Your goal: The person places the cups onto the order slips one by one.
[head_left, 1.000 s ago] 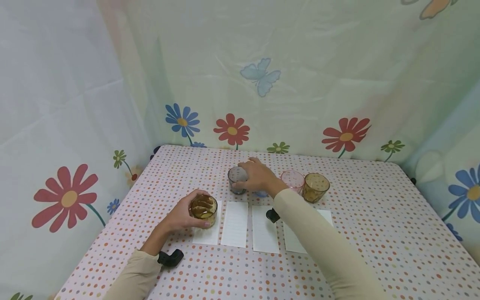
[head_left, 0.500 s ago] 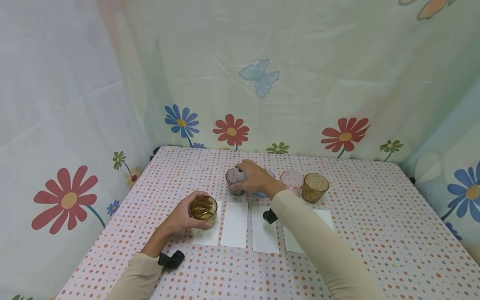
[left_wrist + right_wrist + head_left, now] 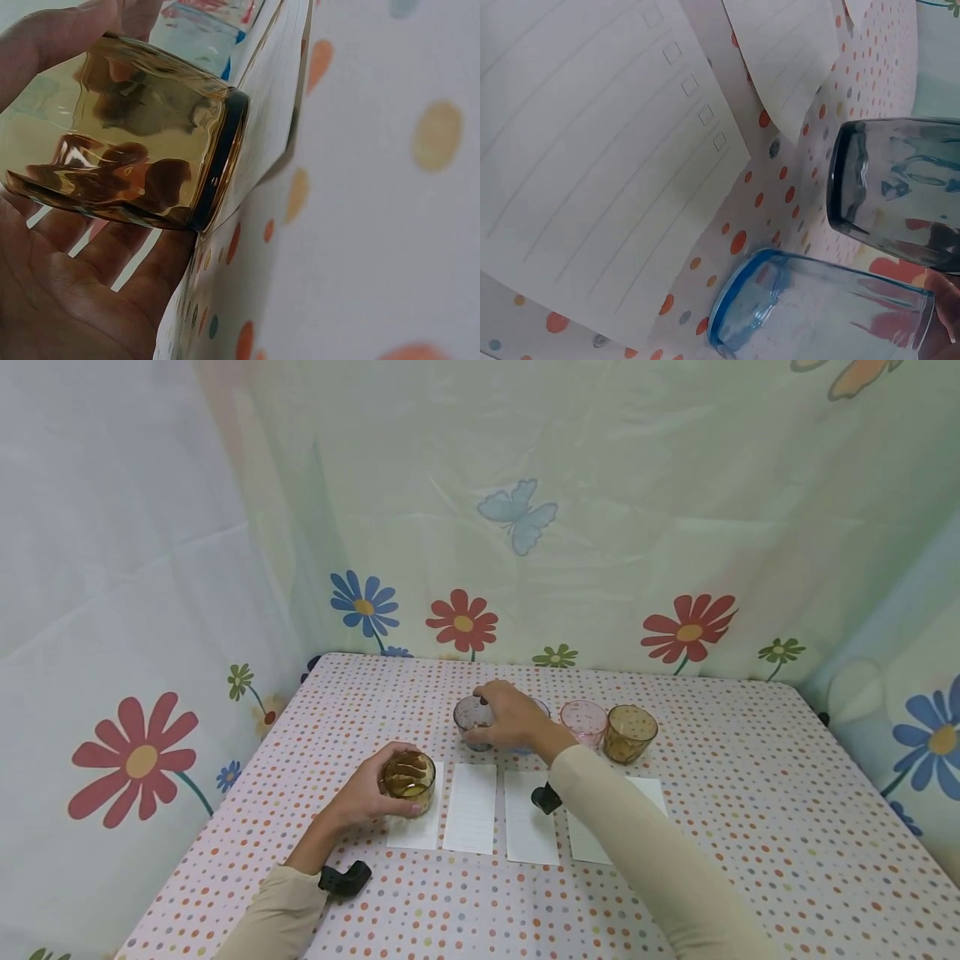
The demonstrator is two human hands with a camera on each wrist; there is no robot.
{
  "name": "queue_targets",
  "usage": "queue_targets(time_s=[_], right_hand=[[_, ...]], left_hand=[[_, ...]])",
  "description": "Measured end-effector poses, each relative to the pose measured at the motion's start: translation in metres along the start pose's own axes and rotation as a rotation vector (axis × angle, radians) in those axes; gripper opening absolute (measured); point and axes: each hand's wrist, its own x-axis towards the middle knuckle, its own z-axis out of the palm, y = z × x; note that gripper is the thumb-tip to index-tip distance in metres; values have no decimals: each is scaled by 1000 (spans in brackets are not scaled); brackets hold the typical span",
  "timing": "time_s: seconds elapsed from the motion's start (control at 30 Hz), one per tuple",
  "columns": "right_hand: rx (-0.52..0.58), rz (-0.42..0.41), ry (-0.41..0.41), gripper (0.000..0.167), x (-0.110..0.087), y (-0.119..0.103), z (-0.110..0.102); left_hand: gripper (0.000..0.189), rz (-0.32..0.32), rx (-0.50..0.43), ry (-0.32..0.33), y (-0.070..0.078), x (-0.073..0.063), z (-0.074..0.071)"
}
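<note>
My left hand point(image 3: 367, 789) grips an amber glass tumbler point(image 3: 411, 787) upright over the leftmost white paper sheet point(image 3: 411, 837). In the left wrist view, the fingers wrap one side of the tumbler point(image 3: 142, 135) and the thumb lies across the other; its base is right at the sheet. Behind the sheets, my right hand point(image 3: 513, 714) holds a grey glass tumbler point(image 3: 468, 717) by its upper part, thumb on the near side. A blue glass tumbler point(image 3: 817, 307) stands beside the grey one, mostly behind the right hand in the head view.
A pink glass tumbler point(image 3: 583, 720) and a second amber tumbler point(image 3: 630, 737) stand right of the right wrist. Several lined sheets, among them one in the middle point(image 3: 470, 810), lie in a row on the dotted tablecloth point(image 3: 465, 910). A flowered curtain point(image 3: 585, 568) hangs behind.
The right hand and grey tumbler have shifted slightly left, uncovering more of the blue tumbler. The left hand and its amber tumbler stay in place.
</note>
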Motion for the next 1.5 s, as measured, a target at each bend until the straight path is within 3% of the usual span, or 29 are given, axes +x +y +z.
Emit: queue_targets(time_s=[0.23, 0.47, 0.63, 1.07, 1.5], right_hand=[[73, -22, 63, 81, -9, -4, 1], [211, -66, 248, 76, -15, -5, -2], [243, -101, 320, 71, -20, -9, -5], [282, -157, 325, 65, -36, -28, 0], [327, -131, 290, 68, -50, -36, 16]], left_hand=[[77, -8, 4, 4, 0, 0, 0], [75, 1, 13, 7, -1, 2, 1], [75, 13, 10, 6, 1, 2, 1], [78, -31, -4, 9, 1, 0, 2], [76, -57, 1, 26, 0, -2, 2]])
